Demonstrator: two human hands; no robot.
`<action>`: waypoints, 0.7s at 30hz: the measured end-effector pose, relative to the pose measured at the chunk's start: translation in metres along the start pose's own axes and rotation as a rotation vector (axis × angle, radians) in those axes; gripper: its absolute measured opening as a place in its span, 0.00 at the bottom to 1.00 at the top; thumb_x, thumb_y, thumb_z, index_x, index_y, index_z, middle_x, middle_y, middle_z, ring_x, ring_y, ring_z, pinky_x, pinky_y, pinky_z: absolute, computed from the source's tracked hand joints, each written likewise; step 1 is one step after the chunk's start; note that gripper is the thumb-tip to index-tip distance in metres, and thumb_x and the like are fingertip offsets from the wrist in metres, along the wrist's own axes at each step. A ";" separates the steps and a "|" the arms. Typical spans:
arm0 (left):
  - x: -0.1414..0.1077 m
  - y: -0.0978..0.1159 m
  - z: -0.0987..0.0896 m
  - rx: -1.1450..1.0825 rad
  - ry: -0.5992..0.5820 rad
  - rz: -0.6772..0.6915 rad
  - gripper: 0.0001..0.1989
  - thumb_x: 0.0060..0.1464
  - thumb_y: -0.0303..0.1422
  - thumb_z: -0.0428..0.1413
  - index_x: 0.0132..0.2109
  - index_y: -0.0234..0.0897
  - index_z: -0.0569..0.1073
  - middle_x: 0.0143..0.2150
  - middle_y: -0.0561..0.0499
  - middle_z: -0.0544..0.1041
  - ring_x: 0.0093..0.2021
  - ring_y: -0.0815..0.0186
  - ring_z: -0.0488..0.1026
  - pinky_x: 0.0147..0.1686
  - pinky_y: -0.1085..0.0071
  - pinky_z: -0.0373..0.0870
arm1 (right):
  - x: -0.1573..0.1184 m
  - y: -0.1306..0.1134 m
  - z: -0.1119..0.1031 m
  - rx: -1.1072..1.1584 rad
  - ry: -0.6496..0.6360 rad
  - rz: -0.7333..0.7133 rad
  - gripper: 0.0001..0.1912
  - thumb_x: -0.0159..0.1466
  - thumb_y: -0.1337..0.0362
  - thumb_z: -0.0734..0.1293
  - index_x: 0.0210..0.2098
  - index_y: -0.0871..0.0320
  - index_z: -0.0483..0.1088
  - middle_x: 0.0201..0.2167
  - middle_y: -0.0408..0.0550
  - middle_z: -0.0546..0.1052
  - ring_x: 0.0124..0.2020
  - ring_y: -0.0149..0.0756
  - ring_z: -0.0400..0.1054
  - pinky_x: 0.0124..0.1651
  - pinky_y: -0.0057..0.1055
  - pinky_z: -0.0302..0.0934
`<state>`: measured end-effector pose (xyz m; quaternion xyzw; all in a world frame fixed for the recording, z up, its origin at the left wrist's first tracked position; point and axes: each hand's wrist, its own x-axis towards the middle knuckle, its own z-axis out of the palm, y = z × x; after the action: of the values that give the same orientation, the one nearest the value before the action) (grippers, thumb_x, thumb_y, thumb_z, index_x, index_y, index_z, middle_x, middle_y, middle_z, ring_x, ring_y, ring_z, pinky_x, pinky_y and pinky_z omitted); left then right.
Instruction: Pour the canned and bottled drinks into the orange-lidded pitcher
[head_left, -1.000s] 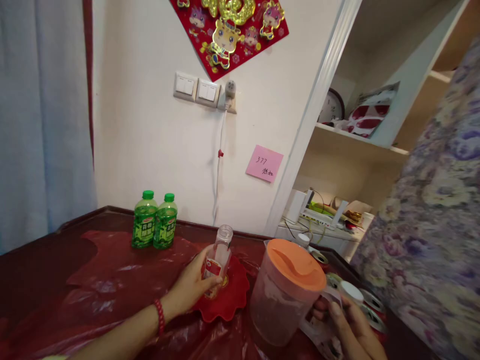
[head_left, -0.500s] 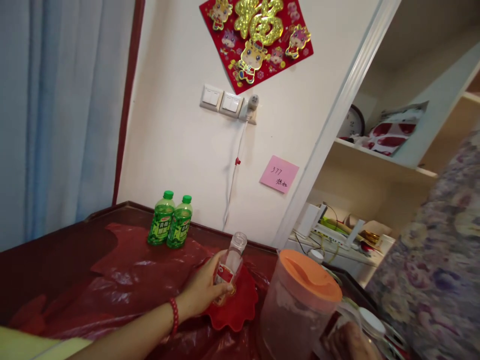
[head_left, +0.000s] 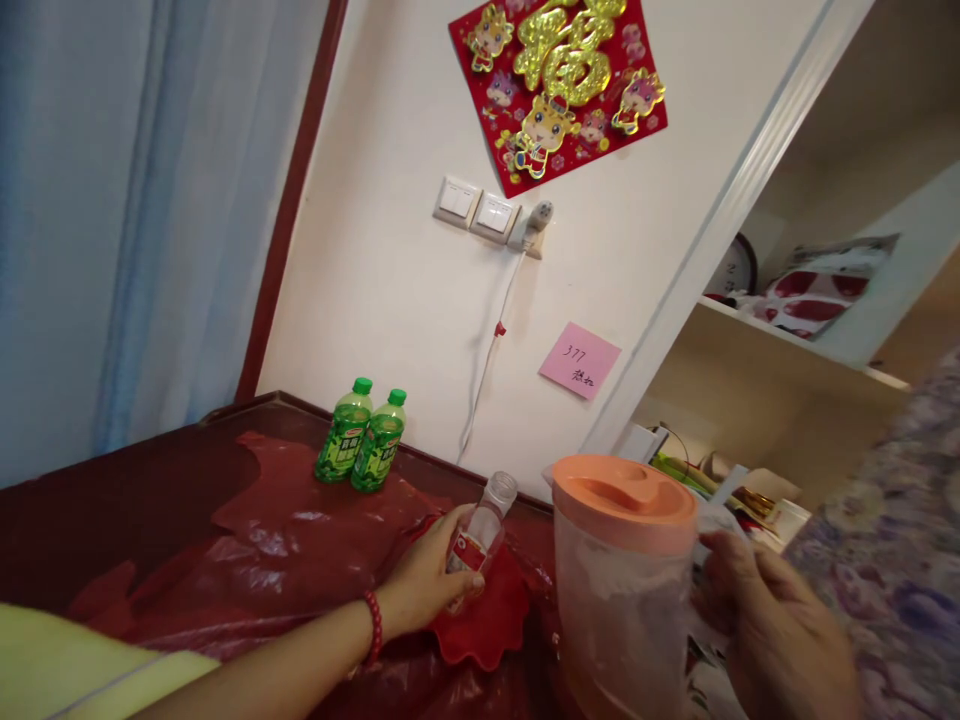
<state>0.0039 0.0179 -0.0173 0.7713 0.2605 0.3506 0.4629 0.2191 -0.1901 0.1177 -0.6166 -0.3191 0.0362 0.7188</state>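
My left hand (head_left: 431, 575) is wrapped around a clear glass bottle (head_left: 486, 525) with a red and white label. The bottle has no cap and tilts to the right, above a red dish with a scalloped rim (head_left: 480, 640). Close by on the right is a translucent plastic pitcher (head_left: 622, 600) with an orange lid (head_left: 626, 500). The fingers of my right hand (head_left: 780, 620) are closed around the pitcher's handle, and the pitcher looks lifted. Its lower end is cut off by the frame edge.
Two green-capped drink bottles (head_left: 360, 435) stand at the back of the dark red table (head_left: 60, 510), which is partly covered by red plastic sheeting (head_left: 292, 540). A white cord (head_left: 491, 370) hangs from a wall socket. Shelves (head_left: 787, 340) and a floral curtain (head_left: 877, 560) are at right.
My right hand has raised the pitcher by its handle, bringing it higher and more into view. The left hand still holds the glass bottle over the dish. The camera view has shifted slightly left.
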 end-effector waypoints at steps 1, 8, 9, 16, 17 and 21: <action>0.000 0.000 0.000 0.004 0.001 -0.002 0.41 0.44 0.27 0.60 0.67 0.41 0.62 0.66 0.45 0.71 0.64 0.54 0.68 0.66 0.60 0.61 | 0.004 -0.003 0.004 -0.027 -0.014 -0.012 0.31 0.54 0.37 0.76 0.37 0.58 0.72 0.19 0.35 0.60 0.20 0.25 0.54 0.21 0.20 0.52; -0.003 0.000 0.000 0.012 -0.001 -0.011 0.41 0.44 0.29 0.62 0.67 0.43 0.63 0.68 0.46 0.69 0.66 0.54 0.67 0.66 0.61 0.61 | 0.031 -0.023 0.019 -0.291 -0.104 -0.071 0.35 0.53 0.31 0.72 0.40 0.57 0.74 0.19 0.36 0.60 0.19 0.28 0.53 0.20 0.24 0.47; -0.003 0.001 -0.001 0.016 0.000 -0.015 0.41 0.44 0.29 0.62 0.67 0.43 0.64 0.68 0.46 0.70 0.66 0.54 0.67 0.65 0.61 0.62 | 0.034 -0.026 0.021 -0.317 -0.120 -0.084 0.36 0.53 0.31 0.71 0.41 0.57 0.74 0.19 0.36 0.60 0.19 0.28 0.52 0.20 0.24 0.46; -0.004 0.005 -0.002 0.036 -0.010 -0.027 0.41 0.45 0.30 0.63 0.67 0.43 0.64 0.68 0.45 0.69 0.66 0.52 0.68 0.65 0.59 0.62 | 0.049 -0.037 0.030 -0.470 -0.204 -0.217 0.34 0.53 0.30 0.70 0.32 0.57 0.72 0.18 0.38 0.60 0.20 0.29 0.53 0.21 0.26 0.48; -0.003 0.005 -0.002 0.040 -0.012 -0.030 0.41 0.45 0.30 0.63 0.67 0.43 0.64 0.68 0.45 0.69 0.66 0.52 0.68 0.65 0.59 0.62 | 0.049 -0.039 0.031 -0.480 -0.209 -0.233 0.33 0.53 0.31 0.70 0.32 0.57 0.72 0.18 0.39 0.61 0.20 0.29 0.53 0.21 0.26 0.48; -0.004 0.005 -0.002 0.047 -0.017 -0.032 0.42 0.45 0.31 0.64 0.68 0.42 0.62 0.69 0.44 0.69 0.67 0.52 0.66 0.67 0.58 0.61 | 0.045 -0.046 0.037 -0.507 -0.212 -0.260 0.30 0.56 0.34 0.70 0.34 0.57 0.74 0.18 0.38 0.60 0.21 0.29 0.52 0.22 0.25 0.47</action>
<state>0.0002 0.0142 -0.0128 0.7807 0.2772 0.3304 0.4523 0.2201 -0.1492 0.1794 -0.7229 -0.4677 -0.0728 0.5034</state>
